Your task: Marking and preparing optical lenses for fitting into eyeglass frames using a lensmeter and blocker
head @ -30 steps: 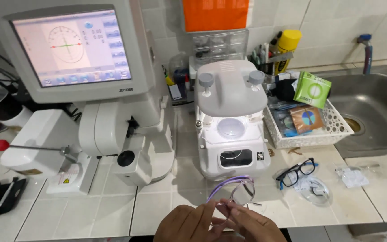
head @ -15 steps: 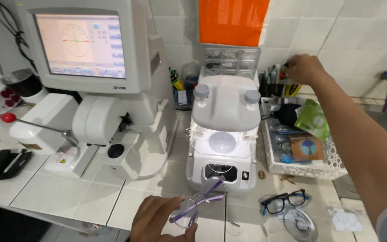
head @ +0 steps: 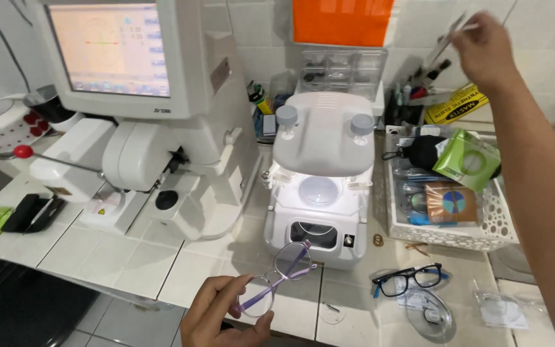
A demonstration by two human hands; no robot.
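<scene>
My left hand (head: 216, 316) is at the bottom edge, closed on a pair of purple-framed glasses (head: 279, 275) by one lens rim; the frame juts up and to the right over the counter edge. Just behind the glasses stands a white tabletop machine (head: 321, 173) with a round window on top. My right hand (head: 483, 46) is raised at the top right, arm stretched across the basket, pinching a thin stick-like tool (head: 449, 37) whose kind I cannot make out. It hangs above a dark holder of pens and tools (head: 411, 106) against the wall.
A large white instrument with a lit screen (head: 107, 54) fills the left. A white perforated basket (head: 448, 234) of packets sits at the right. Black-and-blue glasses (head: 409, 279) and a loose clear lens (head: 433, 313) lie near the front edge. A black case (head: 32, 212) lies far left.
My right hand left the purple glasses, reached to the holder at the back wall, and has now lifted up with a thin tool. The left hand kept the glasses.
</scene>
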